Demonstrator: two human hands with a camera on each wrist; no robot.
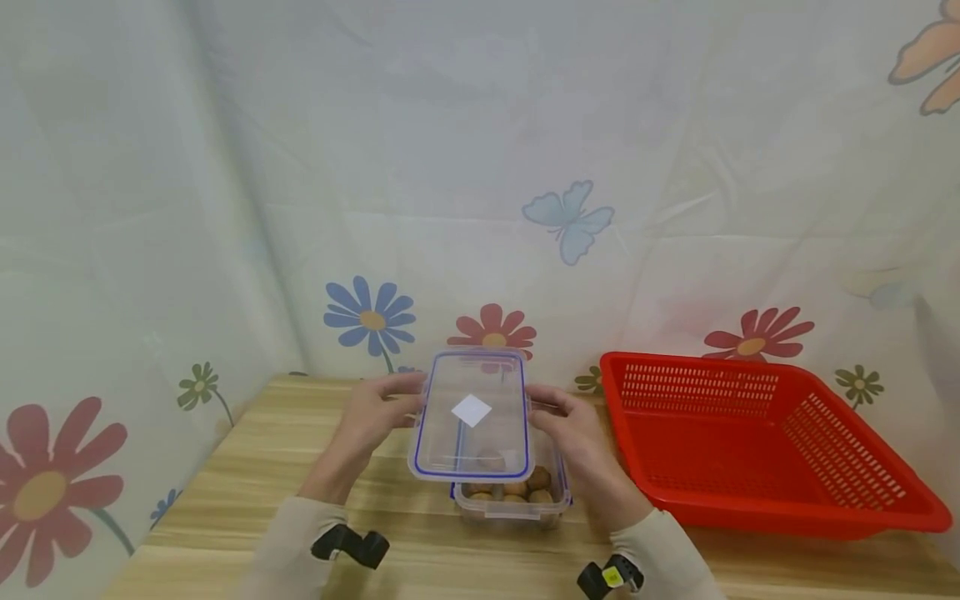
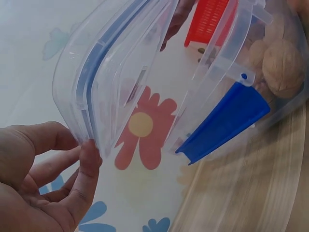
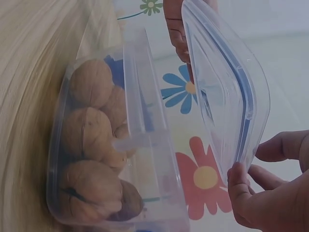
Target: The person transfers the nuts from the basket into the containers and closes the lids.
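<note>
Between both hands, a clear plastic lid [image 1: 491,446] with a blue seal and a white diamond label is held tilted above a clear food container [image 1: 517,510]. My left hand [image 1: 377,414] pinches the lid's left edge between thumb and fingers, as the left wrist view shows. On the opposite edge my right hand [image 1: 573,433] pinches it likewise. Inside the container lie several walnuts [image 3: 89,137]. A blue latch [image 2: 227,123] on the container's side hangs outward. The lid and the container are apart, with a gap visible in both wrist views.
A large red plastic basket [image 1: 750,450] with slotted walls stands to the right of the container. Everything rests on a wood-grain table [image 1: 247,467]. Behind it hangs a pale curtain [image 1: 420,167] printed with flowers and butterflies.
</note>
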